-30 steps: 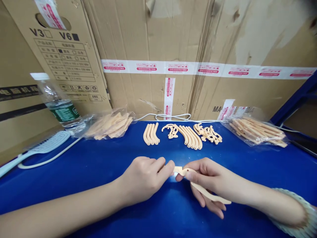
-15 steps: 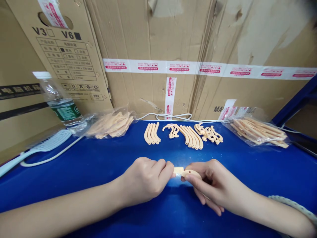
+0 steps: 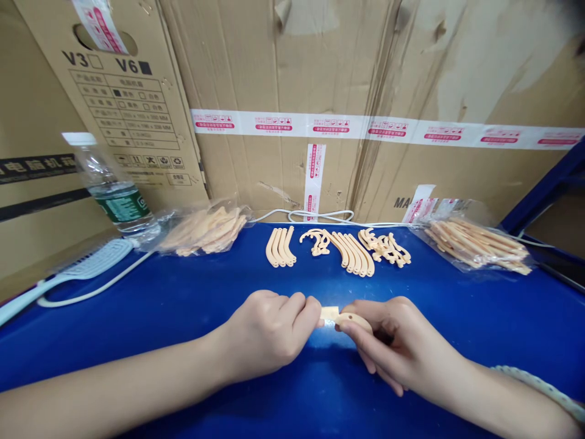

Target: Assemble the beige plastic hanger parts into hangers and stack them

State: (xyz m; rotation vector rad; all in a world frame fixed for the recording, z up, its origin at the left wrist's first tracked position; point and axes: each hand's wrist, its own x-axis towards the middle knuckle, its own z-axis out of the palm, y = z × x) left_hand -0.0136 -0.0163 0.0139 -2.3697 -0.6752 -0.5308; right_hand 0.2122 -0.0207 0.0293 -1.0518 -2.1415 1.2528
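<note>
My left hand (image 3: 276,326) is closed around a pale strip (image 3: 329,313), most of it hidden inside the fist, with only its short square end showing. Between the thumb and fingers of my right hand (image 3: 395,341) is a cream curved piece with a small dark hole (image 3: 359,320). The two parts meet or nearly meet end to end over the blue table (image 3: 183,323); whether they are joined I cannot tell. Further back lie several curved cream strips (image 3: 280,247), more such strips (image 3: 354,253), and small hooked cream pieces (image 3: 384,246).
Plastic bags of cream parts lie at back left (image 3: 208,230) and back right (image 3: 478,242). A water bottle (image 3: 119,198) and a pale blue hairbrush (image 3: 98,262) stand and lie at left. A white cable (image 3: 315,214) runs along the cardboard (image 3: 265,171) behind.
My right hand has shifted slightly, its lower fingers curling in a little. The left hand and both held parts stay nearly where they were.
</note>
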